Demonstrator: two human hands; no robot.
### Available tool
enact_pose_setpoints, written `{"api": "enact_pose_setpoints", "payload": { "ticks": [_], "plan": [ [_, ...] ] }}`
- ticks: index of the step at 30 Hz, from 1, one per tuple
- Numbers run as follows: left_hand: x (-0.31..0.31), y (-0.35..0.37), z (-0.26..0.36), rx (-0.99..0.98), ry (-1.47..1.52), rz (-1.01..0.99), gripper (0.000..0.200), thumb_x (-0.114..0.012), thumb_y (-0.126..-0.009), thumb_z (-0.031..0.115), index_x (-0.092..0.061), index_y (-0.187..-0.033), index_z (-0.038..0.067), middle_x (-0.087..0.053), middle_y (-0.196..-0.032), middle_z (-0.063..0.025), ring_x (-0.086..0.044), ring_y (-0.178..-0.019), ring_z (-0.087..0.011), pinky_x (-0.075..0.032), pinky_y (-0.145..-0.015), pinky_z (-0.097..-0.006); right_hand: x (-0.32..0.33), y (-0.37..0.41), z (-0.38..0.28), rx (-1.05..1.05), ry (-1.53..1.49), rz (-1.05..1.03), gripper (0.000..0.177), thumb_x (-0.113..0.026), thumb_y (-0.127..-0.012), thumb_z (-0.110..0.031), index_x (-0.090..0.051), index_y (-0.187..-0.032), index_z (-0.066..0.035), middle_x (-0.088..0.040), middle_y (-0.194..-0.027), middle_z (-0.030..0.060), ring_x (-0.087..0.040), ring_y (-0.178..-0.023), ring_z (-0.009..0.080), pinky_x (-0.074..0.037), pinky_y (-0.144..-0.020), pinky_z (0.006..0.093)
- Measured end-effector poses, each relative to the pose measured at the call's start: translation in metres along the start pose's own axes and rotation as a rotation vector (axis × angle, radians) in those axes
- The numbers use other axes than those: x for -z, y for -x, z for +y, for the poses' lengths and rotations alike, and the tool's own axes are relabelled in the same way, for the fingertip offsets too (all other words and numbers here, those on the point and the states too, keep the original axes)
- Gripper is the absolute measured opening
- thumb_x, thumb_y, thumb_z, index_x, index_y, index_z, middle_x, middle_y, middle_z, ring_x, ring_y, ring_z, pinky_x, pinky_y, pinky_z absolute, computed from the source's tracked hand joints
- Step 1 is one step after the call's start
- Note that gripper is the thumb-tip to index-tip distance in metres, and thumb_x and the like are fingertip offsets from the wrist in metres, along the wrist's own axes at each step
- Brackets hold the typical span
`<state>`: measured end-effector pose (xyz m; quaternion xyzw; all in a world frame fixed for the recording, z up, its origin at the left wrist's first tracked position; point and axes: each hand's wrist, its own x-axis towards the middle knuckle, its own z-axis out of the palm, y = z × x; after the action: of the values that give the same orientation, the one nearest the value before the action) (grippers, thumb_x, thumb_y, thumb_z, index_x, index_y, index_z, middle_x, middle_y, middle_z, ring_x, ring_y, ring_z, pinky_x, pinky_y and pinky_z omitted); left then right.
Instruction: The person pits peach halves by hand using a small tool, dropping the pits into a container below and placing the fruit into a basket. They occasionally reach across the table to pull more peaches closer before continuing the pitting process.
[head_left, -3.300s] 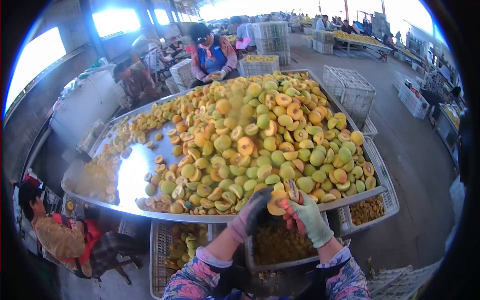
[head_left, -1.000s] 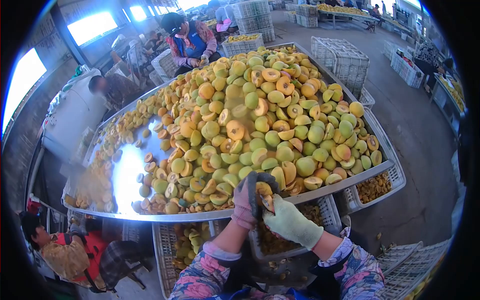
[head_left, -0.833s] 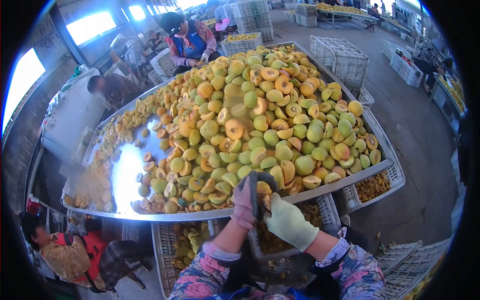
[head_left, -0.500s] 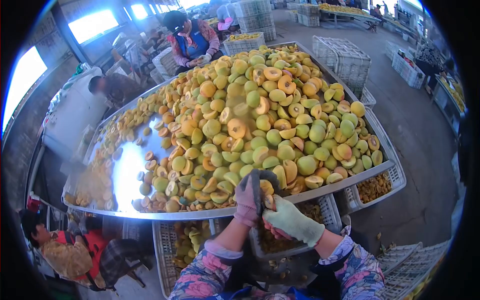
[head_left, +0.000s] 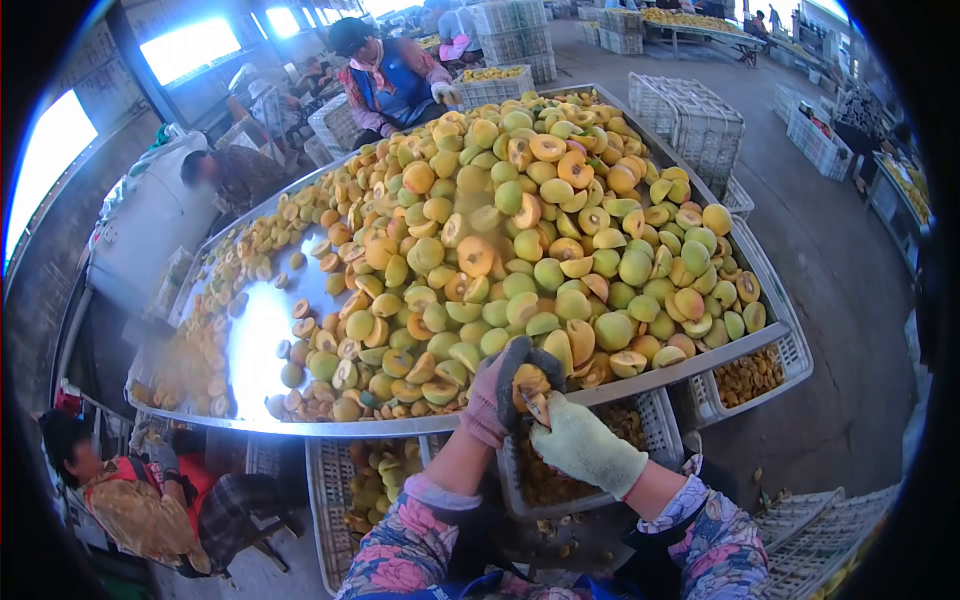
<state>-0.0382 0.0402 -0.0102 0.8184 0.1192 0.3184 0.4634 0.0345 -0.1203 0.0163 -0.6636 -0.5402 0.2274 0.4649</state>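
At the near edge of a metal table (head_left: 330, 430) heaped with halved yellow-green fruit (head_left: 470, 256), my left hand (head_left: 497, 392), in a pink and dark grey glove, is wrapped round a fruit half (head_left: 530, 383). My right hand (head_left: 585, 445), in a pale glove, is closed on a small metal tool (head_left: 538, 408) whose tip meets the fruit's cut face. Most of the tool's handle is hidden in the glove. Both hands are above a crate of fruit pieces (head_left: 545, 480).
Another crate (head_left: 335, 500) of fruit stands below the table edge at left, and one with pieces (head_left: 798, 345) at right. A co-worker (head_left: 395, 85) is at the far side, another (head_left: 150, 500) sits at lower left. Stacked crates (head_left: 690, 120) stand behind.
The fruit half in my left hand has turned, showing more of its cut face. My right hand has shifted slightly. The far co-worker's gloved hand has moved up and right.
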Motion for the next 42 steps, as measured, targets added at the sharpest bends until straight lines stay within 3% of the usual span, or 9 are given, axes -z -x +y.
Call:
{"api": "enact_pose_setpoints", "payload": {
  "ticks": [5, 7, 16, 22, 24, 30, 35, 38, 42],
  "plan": [
    [-0.001, -0.002, 0.003, 0.108, 0.075, 0.001, 0.029, -0.057, -0.094, 0.028, -0.066, -0.094, 0.0, -0.072, -0.095, -0.0099, -0.069, -0.082, -0.0225, -0.055, -0.08, -0.0329, 0.027, -0.013, -0.043, -0.652, -0.558, -0.307, 0.022, -0.054, -0.093, -0.023, -0.055, -0.087, -0.003, -0.055, -0.067, 0.0049, -0.053, -0.051, 0.0147, -0.049, -0.047, 0.0335],
    [-0.001, 0.0, 0.008, 0.418, 0.424, 0.107, 0.027, -0.056, -0.096, 0.024, -0.066, -0.095, -0.001, -0.072, -0.093, -0.0105, -0.069, -0.08, -0.0218, -0.055, -0.078, -0.0324, 0.025, -0.012, -0.037, -0.656, -0.694, -0.343, 0.021, -0.055, -0.092, -0.024, -0.054, -0.089, -0.004, -0.055, -0.067, 0.0048, -0.053, -0.051, 0.0142, -0.048, -0.047, 0.0327],
    [0.009, -0.004, -0.006, -0.18, -0.175, -0.05, 0.021, -0.062, -0.094, 0.02, -0.063, -0.099, -0.001, -0.071, -0.093, -0.0111, -0.069, -0.083, -0.0205, -0.055, -0.082, -0.0323, 0.012, -0.007, -0.019, -0.334, -0.115, -0.149, 0.016, -0.057, -0.09, -0.019, -0.051, -0.092, -0.004, -0.061, -0.069, 0.0105, -0.061, -0.055, 0.0204, -0.05, -0.049, 0.0346],
    [0.004, -0.001, -0.001, 0.081, 0.218, -0.032, 0.032, -0.065, -0.092, 0.025, -0.058, -0.11, 0.0, -0.068, -0.099, -0.0148, -0.067, -0.087, -0.0298, -0.054, -0.084, -0.041, -0.004, 0.0, -0.014, -0.078, 0.618, 0.078, 0.022, -0.063, -0.084, -0.02, -0.051, -0.095, -0.004, -0.061, -0.071, 0.0126, -0.065, -0.062, 0.0292, -0.05, -0.052, 0.0408],
    [0.007, -0.006, 0.001, 0.801, 1.491, -0.009, 0.039, -0.053, -0.098, 0.034, -0.057, -0.112, -0.003, -0.065, -0.104, -0.0151, -0.064, -0.092, -0.0336, -0.053, -0.086, -0.0445, -0.004, -0.001, -0.009, 0.0, 0.751, 0.125, 0.024, -0.064, -0.083, -0.021, -0.052, -0.096, -0.004, -0.06, -0.071, 0.0106, -0.064, -0.062, 0.0283, -0.05, -0.052, 0.041],
    [0.008, -0.009, 0.019, 0.757, 1.855, 0.167, 0.041, -0.051, -0.098, 0.039, -0.058, -0.104, -0.001, -0.063, -0.1, -0.0141, -0.06, -0.099, -0.0332, -0.051, -0.091, -0.0479, 0.004, 0.005, 0.003, 0.296, 0.795, 0.259, 0.017, -0.061, -0.083, -0.02, -0.056, -0.095, -0.008, -0.058, -0.069, 0.0053, -0.063, -0.057, 0.0217, -0.048, -0.043, 0.0366],
    [0.019, -0.009, 0.026, 0.53, 1.466, 0.217, 0.043, -0.051, -0.099, 0.04, -0.058, -0.106, -0.002, -0.064, -0.102, -0.0143, -0.064, -0.092, -0.0311, -0.053, -0.088, -0.041, 0.019, 0.036, -0.004, 0.002, 0.712, -0.221, 0.02, -0.06, -0.083, -0.025, -0.057, -0.095, -0.009, -0.066, -0.074, 0.0123, -0.069, -0.072, 0.0316, -0.055, -0.056, 0.0445],
    [0.022, -0.003, 0.038, -0.014, 0.389, 0.09, 0.032, -0.052, -0.102, 0.022, -0.063, -0.109, -0.007, -0.069, -0.094, -0.0128, -0.067, -0.081, -0.0227, -0.055, -0.078, -0.0337, 0.038, 0.048, 0.016, -0.497, 0.613, -0.337, 0.029, -0.057, -0.086, -0.029, -0.062, -0.097, -0.002, -0.068, -0.091, 0.0243, -0.067, -0.084, 0.0421, -0.054, -0.076, 0.0488],
    [0.051, 0.011, 0.045, 0.566, 0.468, 0.106, 0.022, -0.061, -0.096, 0.017, -0.069, -0.105, -0.002, -0.071, -0.092, -0.0077, -0.067, -0.081, -0.0144, -0.054, -0.075, -0.0254, 0.057, 0.044, 0.007, -0.517, 0.612, -0.024, 0.028, -0.057, -0.086, -0.027, -0.062, -0.093, 0.0, -0.068, -0.082, 0.0248, -0.069, -0.083, 0.0384, -0.055, -0.072, 0.0477]
  ]
}}
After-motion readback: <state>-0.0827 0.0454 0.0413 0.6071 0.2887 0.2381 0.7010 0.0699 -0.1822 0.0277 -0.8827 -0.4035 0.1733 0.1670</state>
